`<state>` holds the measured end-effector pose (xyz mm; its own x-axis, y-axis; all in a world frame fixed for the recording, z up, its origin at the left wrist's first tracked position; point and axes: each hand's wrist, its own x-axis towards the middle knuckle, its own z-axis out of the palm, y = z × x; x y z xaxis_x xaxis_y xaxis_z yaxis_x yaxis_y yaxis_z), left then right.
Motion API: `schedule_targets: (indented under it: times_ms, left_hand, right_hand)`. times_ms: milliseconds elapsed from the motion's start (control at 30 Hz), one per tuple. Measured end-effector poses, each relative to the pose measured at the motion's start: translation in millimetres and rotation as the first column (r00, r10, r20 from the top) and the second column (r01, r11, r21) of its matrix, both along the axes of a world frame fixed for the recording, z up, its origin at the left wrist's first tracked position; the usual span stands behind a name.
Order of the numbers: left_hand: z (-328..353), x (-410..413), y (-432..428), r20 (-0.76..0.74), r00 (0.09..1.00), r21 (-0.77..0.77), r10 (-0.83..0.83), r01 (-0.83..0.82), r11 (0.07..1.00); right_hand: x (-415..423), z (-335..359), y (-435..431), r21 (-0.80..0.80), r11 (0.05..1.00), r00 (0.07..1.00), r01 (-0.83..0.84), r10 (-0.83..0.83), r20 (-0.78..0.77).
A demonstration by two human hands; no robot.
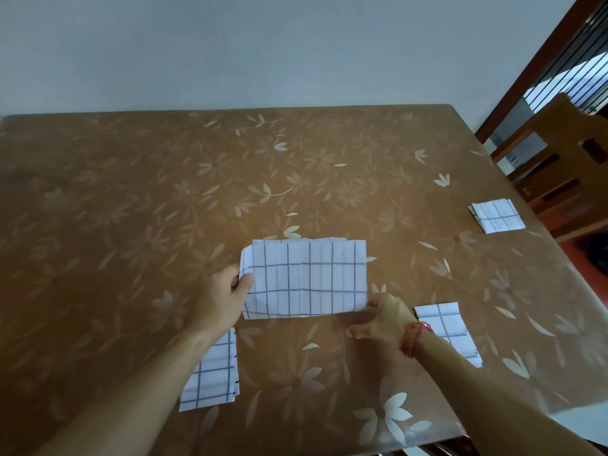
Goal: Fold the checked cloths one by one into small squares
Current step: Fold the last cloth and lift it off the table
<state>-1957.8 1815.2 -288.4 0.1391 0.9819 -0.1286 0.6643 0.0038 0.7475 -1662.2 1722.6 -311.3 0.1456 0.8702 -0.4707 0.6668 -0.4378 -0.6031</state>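
Four checked cloths lie on the brown flowered bench. The middle cloth is the one being handled: a wide, doubled strip lying flat, white with dark blue lines. Its far edge shows several uneven layers, and its left end lifts a little off the bench.

The left hand has that left end in its grip. The thumb lies on top of the fabric, and the other fingers are tucked behind or under the edge, out of sight. The right hand sits at the strip's near right corner. Its fingertips meet the corner and the thumb points left just below it. The hand is smeared with blur, so I cannot tell whether its grip has closed on the corner or is only touching it. Red threads circle that wrist.

The near-left cloth lies closer to the person. The left forearm crosses over its top part, so only the lower portion shows. The near-right cloth is likewise partly covered by the right wrist and forearm, and its full shape stays unclear. A folded square rests well apart from the others, near the bench's right edge, with layered edges showing on its left side.

Beyond that edge stands a wooden chair, cut off by the frame. Above it are dark window bars, and a pale wall rises behind the bench.
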Motion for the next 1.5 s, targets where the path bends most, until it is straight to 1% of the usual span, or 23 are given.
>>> schedule_targets:
  times_ms: [33, 67, 100, 200, 300, 400, 433, 500, 600, 667, 767, 900, 967, 1033, 1133, 1200, 1233, 1267, 1333, 1367, 1433, 1500]
  left_hand:
    - [-4, 0, 7, 0.009, 1.000, -0.012, 0.015, -0.015, 1.000]
    - [-7, 1, 13, 0.021, 0.999, -0.029, 0.025, -0.024, 0.999]
    - [-7, 2, 17, 0.034, 0.999, -0.047, 0.037, -0.035, 0.998]
    - [-11, 8, 26, 0.129, 0.988, -0.117, 0.085, -0.070, 0.991]
    - [-15, 10, 25, 0.133, 0.985, -0.201, 0.111, -0.082, 0.976]
    - [-28, 5, 22, 0.160, 0.983, -0.283, 0.085, -0.037, 0.958]
    - [-28, 5, 20, 0.160, 0.984, -0.297, 0.077, -0.026, 0.954]
    - [-33, 4, 18, 0.138, 0.989, -0.296, 0.057, -0.014, 0.955]
    - [-37, 4, 17, 0.095, 0.995, -0.254, 0.004, 0.020, 0.967]
    - [-36, 6, 16, 0.076, 0.996, -0.197, -0.042, 0.056, 0.979]
    - [-44, 6, 16, 0.025, 0.994, -0.095, -0.104, 0.106, 0.990]
    - [-52, 7, 10, -0.178, 0.968, 0.047, -0.175, 0.186, 0.981]
    - [-49, 8, 4, -0.268, 0.937, 0.121, -0.223, 0.263, 0.957]
    - [-47, 8, -4, -0.339, 0.900, 0.174, -0.273, 0.345, 0.922]
    - [-42, 6, -19, -0.422, 0.838, 0.160, -0.345, 0.444, 0.882]
    - [-41, 2, -31, -0.484, 0.795, 0.139, -0.365, 0.482, 0.865]
    - [-40, 0, -37, -0.517, 0.773, 0.123, -0.368, 0.493, 0.861]
    - [-39, -2, -41, -0.545, 0.752, 0.102, -0.371, 0.499, 0.861]
    - [-40, -5, -47, -0.577, 0.724, 0.066, -0.377, 0.502, 0.863]
    - [-40, -6, -49, -0.585, 0.717, 0.053, -0.379, 0.501, 0.864]
    - [-41, -6, -51, -0.594, 0.703, 0.023, -0.391, 0.501, 0.865]
    - [-41, -4, -53, -0.609, 0.680, -0.003, -0.408, 0.513, 0.858]
  right_hand:
    - [-4, 0, 4, -0.047, 0.998, 0.999, -0.030, 0.032, 0.043]
    - [-11, 6, 12, -0.051, 0.998, 0.999, 0.024, -0.023, 0.024]
    - [-12, 7, 19, -0.009, 0.999, 0.997, 0.046, -0.046, 0.063]
    - [-15, 3, 31, 0.052, 0.996, 0.996, 0.078, -0.080, 0.043]
    - [-14, -2, 37, 0.045, 0.991, 0.991, 0.125, -0.126, 0.032]
    - [-19, 0, 42, 0.024, 0.989, 0.989, 0.146, -0.146, 0.029]
    - [-20, -2, 43, 0.025, 0.986, 0.985, 0.168, -0.168, 0.025]
    - [-23, -1, 46, 0.021, 0.983, 0.980, 0.182, -0.183, 0.071]
    - [-23, -7, 48, 0.015, 0.980, 0.971, 0.198, -0.199, 0.132]
    - [-22, -11, 49, 0.007, 0.980, 0.968, 0.200, -0.199, 0.156]
    - [-22, -11, 50, 0.042, 0.977, 0.960, 0.211, -0.215, 0.179]
    - [-24, -11, 48, 0.084, 0.964, 0.949, 0.251, -0.262, 0.178]
    - [-25, -13, 46, 0.100, 0.962, 0.945, 0.253, -0.268, 0.188]
    - [-28, -11, 43, 0.118, 0.965, 0.937, 0.236, -0.258, 0.235]
    - [-40, -8, 39, 0.146, 0.977, 0.921, 0.154, -0.196, 0.336]
    - [-53, -8, 34, 0.259, 0.966, 0.908, -0.019, -0.092, 0.408]
    - [-61, -9, 30, 0.307, 0.943, 0.896, -0.131, -0.020, 0.444]
    - [-69, -11, 27, 0.322, 0.915, 0.876, -0.242, 0.064, 0.478]
    - [-87, -16, 22, 0.232, 0.888, 0.833, -0.397, 0.243, 0.497]
    - [-95, -17, 19, 0.155, 0.890, 0.819, -0.428, 0.310, 0.482]
    - [-103, -21, 14, 0.021, 0.908, 0.815, -0.419, 0.366, 0.450]
    - [-105, -25, 9, -0.054, 0.921, 0.812, -0.385, 0.366, 0.454]
